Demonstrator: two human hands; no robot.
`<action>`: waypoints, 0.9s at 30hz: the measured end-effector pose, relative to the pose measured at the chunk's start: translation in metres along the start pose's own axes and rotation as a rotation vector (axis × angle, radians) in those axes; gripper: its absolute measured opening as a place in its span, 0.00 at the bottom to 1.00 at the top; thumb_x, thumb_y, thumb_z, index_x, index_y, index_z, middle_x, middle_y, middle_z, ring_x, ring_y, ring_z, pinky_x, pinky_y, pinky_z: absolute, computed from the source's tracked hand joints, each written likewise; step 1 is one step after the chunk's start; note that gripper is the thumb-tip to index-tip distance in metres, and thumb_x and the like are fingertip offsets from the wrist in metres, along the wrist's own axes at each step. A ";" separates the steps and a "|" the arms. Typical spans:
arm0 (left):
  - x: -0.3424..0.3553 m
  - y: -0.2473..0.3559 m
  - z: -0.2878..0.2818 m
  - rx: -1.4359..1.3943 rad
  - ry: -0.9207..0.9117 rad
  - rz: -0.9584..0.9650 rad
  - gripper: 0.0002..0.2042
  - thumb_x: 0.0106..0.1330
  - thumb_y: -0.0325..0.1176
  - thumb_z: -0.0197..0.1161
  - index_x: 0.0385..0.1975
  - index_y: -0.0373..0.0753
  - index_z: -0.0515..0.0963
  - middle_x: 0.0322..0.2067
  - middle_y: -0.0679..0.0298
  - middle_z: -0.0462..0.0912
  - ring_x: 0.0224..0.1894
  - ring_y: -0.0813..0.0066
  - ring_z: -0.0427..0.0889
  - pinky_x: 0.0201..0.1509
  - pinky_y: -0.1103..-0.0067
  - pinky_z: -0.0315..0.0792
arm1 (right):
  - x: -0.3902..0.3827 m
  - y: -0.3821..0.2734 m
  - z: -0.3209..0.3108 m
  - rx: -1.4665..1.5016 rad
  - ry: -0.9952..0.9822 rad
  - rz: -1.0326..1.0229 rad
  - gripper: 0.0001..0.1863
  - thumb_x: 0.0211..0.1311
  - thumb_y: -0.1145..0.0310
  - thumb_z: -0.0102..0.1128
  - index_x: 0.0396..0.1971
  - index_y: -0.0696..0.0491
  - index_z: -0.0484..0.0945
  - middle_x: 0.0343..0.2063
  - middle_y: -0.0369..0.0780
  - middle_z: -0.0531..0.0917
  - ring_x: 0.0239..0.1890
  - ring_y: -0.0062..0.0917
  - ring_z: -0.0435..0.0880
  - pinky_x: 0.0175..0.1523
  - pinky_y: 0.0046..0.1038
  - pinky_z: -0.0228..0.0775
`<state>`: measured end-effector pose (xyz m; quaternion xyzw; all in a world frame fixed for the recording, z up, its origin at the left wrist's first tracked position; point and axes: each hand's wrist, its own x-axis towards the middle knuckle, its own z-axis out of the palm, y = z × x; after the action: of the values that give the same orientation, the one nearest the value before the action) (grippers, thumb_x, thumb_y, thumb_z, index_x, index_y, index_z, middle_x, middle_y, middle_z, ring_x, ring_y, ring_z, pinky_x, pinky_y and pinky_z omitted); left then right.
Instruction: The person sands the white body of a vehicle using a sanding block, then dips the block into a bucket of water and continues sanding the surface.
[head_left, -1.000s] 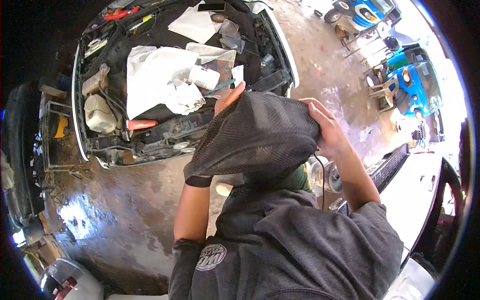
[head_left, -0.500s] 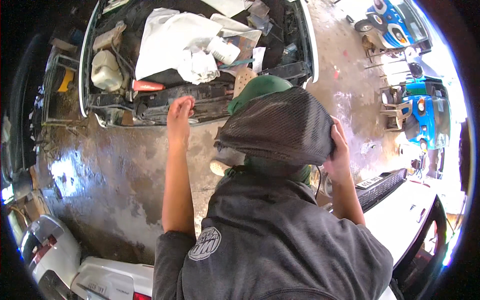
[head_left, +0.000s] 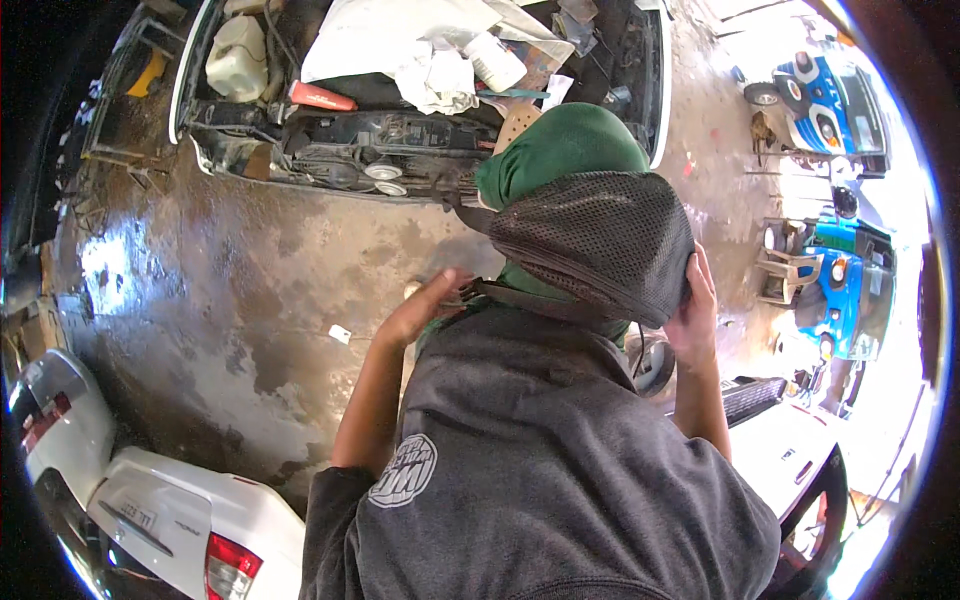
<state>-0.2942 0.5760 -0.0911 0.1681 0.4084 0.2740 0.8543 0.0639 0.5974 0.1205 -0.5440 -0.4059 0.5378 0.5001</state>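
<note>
A black mesh bag (head_left: 590, 240) sits in front of my chest, above the collar of my dark grey shirt (head_left: 560, 450). My right hand (head_left: 697, 310) is closed round the bag's right side, the fingertips partly hidden behind it. From the bag's lower edge a black strap (head_left: 540, 297) runs left to a dark buckle-like end. At that end is my left hand (head_left: 425, 308), its fingers together on the strap; the exact grip is hard to make out. Green cloth (head_left: 570, 150) shows beyond the bag, and a tan clog (head_left: 517, 125) pokes out past it.
Ahead stands a vehicle's open dark bay (head_left: 400, 135) holding a white jug (head_left: 237, 60), a red tube (head_left: 322, 96) and white sheeting (head_left: 385, 40). White cars (head_left: 190, 510) are at lower left. Blue vehicles (head_left: 850, 270) and a plastic chair (head_left: 790, 275) stand right, on wet concrete (head_left: 230, 300).
My left hand has come down and right, from the open bay's edge to the strap's end. The bag has shifted slightly right, and the strap now shows. My right hand stays on the bag.
</note>
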 end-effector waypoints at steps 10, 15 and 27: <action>-0.034 0.028 0.016 0.175 -0.196 0.171 0.21 0.69 0.21 0.63 0.61 0.36 0.74 0.53 0.64 0.81 0.56 0.76 0.79 0.63 0.77 0.72 | 0.001 0.024 -0.027 0.077 -0.070 -0.020 0.21 0.80 0.69 0.45 0.67 0.60 0.65 0.66 0.47 0.71 0.66 0.31 0.73 0.69 0.34 0.68; -0.014 0.010 -0.016 0.540 -0.174 0.276 0.18 0.75 0.31 0.56 0.62 0.36 0.75 0.56 0.59 0.82 0.55 0.71 0.80 0.64 0.70 0.72 | -0.004 0.029 -0.038 -0.483 -0.160 -0.333 0.23 0.81 0.63 0.45 0.68 0.59 0.65 0.66 0.45 0.71 0.68 0.30 0.71 0.71 0.36 0.64; 0.130 -0.042 -0.021 -0.233 -0.020 -0.045 0.42 0.76 0.68 0.37 0.69 0.31 0.65 0.56 0.52 0.80 0.61 0.61 0.75 0.67 0.65 0.67 | -0.008 0.018 -0.039 0.155 -0.139 0.134 0.30 0.79 0.61 0.51 0.72 0.62 0.59 0.68 0.43 0.70 0.69 0.31 0.70 0.73 0.36 0.62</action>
<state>-0.2298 0.6227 -0.2047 0.0612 0.3689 0.2988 0.8780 0.1003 0.5820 0.1012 -0.4910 -0.3596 0.6363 0.4740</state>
